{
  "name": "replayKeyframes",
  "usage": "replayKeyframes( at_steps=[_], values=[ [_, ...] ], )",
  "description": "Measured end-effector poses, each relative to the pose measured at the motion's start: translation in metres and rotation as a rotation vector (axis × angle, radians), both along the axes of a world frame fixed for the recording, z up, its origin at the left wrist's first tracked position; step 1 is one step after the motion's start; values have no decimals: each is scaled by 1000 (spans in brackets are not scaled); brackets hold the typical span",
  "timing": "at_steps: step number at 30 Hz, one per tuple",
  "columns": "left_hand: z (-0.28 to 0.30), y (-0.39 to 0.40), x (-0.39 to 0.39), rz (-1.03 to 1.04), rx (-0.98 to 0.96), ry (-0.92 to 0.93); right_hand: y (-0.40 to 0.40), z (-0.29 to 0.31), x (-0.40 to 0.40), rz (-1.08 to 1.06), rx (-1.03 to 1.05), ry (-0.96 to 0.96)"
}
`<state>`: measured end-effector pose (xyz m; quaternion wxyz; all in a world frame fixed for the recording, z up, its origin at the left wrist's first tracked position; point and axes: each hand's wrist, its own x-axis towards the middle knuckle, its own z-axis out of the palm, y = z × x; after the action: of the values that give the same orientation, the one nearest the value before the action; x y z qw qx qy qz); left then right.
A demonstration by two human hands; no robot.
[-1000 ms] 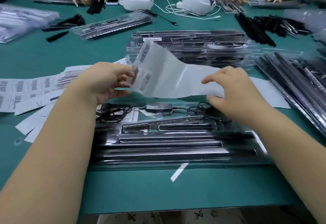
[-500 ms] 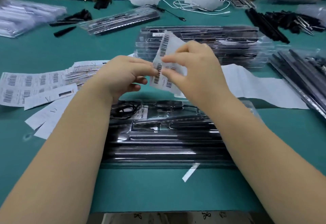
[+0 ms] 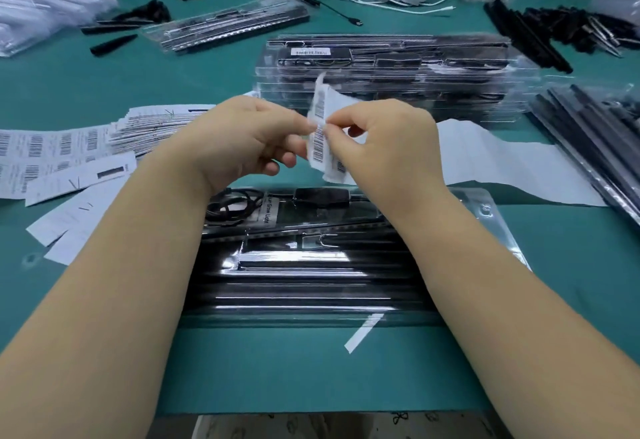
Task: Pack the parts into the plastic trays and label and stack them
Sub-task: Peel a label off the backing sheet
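I see both hands up over the tabletop [image 3: 104, 85], meeting at the label strip [image 3: 320, 134]. Left hand [image 3: 242, 141] has fingers curled, thumb and forefinger pinching the strip's left edge. Right hand [image 3: 384, 148] pinches the same strip from the right, fingertips almost touching the left's. Strip stands roughly upright betw. the two hands, barcodes facing me, top end curling away above the knuckles, lower end hanging just below the right hand's fingers.

Directly under the hands, near me, lies the tray [image 3: 311, 265], closed clear plastic w/ black bars packed lengthwise and a coiled cable [image 3: 232, 203] at its far-left corner. Both forearms cross over it; can't tell if they touch it. A white scrap [image 3: 363, 331] lies on its near edge.

Behind the hands sits the stack [image 3: 398, 71] of filled trays, top one carrying a barcode label. Loose label sheets [image 3: 69, 148] fan out at left, well apart from the tray. White backing paper [image 3: 512, 168] trails off to the right behind the right wrist. More black bars [image 3: 595, 148] lie at far right.
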<state>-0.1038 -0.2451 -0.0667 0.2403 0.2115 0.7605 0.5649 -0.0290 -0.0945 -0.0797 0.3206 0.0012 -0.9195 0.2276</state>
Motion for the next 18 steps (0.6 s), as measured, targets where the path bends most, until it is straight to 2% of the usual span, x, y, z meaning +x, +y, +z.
replayKeyframes(
  at_steps=[6, 11, 18],
  values=[
    [1, 5, 3, 87, -25, 49, -2, 0, 0, 9, -29, -33],
    [0, 6, 7, 161, -114, 141, -6, 0, 1, 30, 69, -68],
    [1, 8, 8, 259, -117, 31, -8, -1, 3, 68, -45, -82]
  ],
)
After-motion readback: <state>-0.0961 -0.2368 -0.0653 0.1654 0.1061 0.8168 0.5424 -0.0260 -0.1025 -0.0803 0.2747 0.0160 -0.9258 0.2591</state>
